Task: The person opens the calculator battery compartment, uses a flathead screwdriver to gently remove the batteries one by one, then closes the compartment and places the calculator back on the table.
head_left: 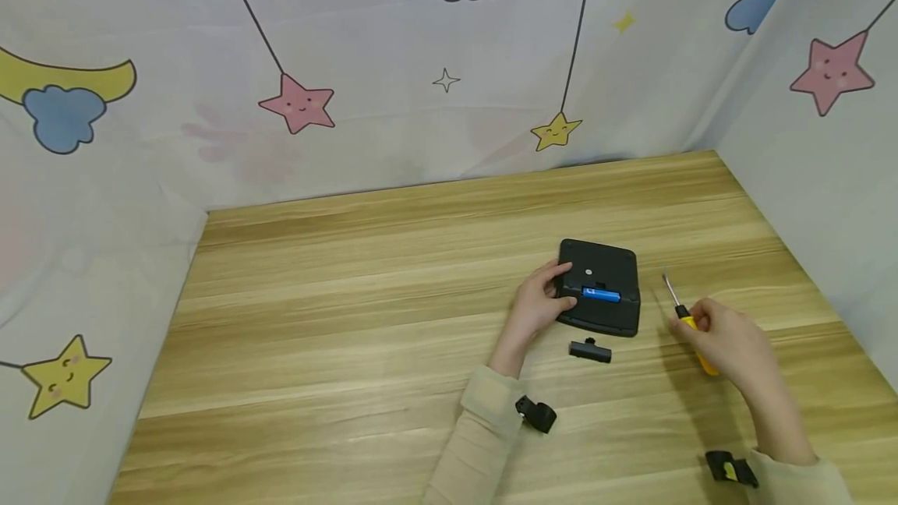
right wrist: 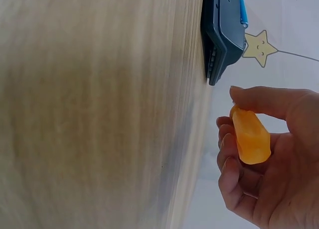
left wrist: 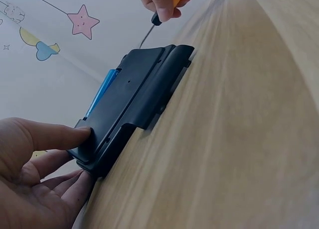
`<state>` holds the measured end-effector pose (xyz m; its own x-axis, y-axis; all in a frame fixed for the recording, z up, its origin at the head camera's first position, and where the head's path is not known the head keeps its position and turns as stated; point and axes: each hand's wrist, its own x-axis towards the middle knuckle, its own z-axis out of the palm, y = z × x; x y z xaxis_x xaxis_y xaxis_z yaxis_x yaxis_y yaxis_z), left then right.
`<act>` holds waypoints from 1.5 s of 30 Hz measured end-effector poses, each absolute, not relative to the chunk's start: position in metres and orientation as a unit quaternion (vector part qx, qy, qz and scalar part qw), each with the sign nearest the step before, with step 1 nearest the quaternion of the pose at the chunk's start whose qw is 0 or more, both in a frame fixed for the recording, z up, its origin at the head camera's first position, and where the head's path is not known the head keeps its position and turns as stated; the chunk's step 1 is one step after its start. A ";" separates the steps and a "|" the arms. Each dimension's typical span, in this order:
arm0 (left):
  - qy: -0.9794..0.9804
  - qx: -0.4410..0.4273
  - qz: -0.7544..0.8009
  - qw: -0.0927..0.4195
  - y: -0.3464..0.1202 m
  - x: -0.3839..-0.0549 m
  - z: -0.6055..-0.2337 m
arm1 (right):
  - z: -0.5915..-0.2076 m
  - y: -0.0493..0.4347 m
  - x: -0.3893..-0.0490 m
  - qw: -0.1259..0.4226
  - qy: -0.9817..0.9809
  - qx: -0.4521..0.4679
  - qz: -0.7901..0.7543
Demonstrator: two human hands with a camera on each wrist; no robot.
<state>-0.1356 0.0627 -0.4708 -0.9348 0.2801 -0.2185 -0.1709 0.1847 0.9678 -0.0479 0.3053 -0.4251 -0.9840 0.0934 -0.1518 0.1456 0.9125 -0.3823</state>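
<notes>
A black calculator [head_left: 603, 259] lies back side up on the table, its battery slot uncovered with a blue battery [head_left: 601, 294] in it. My left hand [head_left: 536, 304] grips the calculator's left edge; in the left wrist view the thumb [left wrist: 60, 137] presses on its back and other fingers are at its side and under it. To the right, my right hand [head_left: 733, 341] holds a screwdriver by its yellow handle [right wrist: 251, 137], between thumb and fingers. The screwdriver's metal shaft [head_left: 671, 288] points away from me, apart from the calculator. Below the calculator lies a small black battery cover [head_left: 590, 350].
The wood-grain table [head_left: 351, 318] meets a white printed curtain [head_left: 393, 45] at the back and on both sides. Black straps sit at both wrists, the left strap [head_left: 536, 414] beside the sleeve cuff.
</notes>
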 end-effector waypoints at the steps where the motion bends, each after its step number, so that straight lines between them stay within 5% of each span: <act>1: 0.749 0.036 0.638 0.177 0.063 -0.136 -0.471 | -0.426 0.306 -0.048 0.072 0.975 0.063 -0.199; 45: 0.757 0.024 0.628 0.179 0.064 -0.137 -0.472 | -0.434 0.315 -0.062 0.155 0.970 0.078 -0.169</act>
<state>-0.1373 0.0644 -0.4725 -0.9348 0.2616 -0.2402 -0.1875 0.2108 0.9594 -0.0620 0.3153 -0.4335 -0.9400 0.1000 -0.3263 0.2043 0.9307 -0.3033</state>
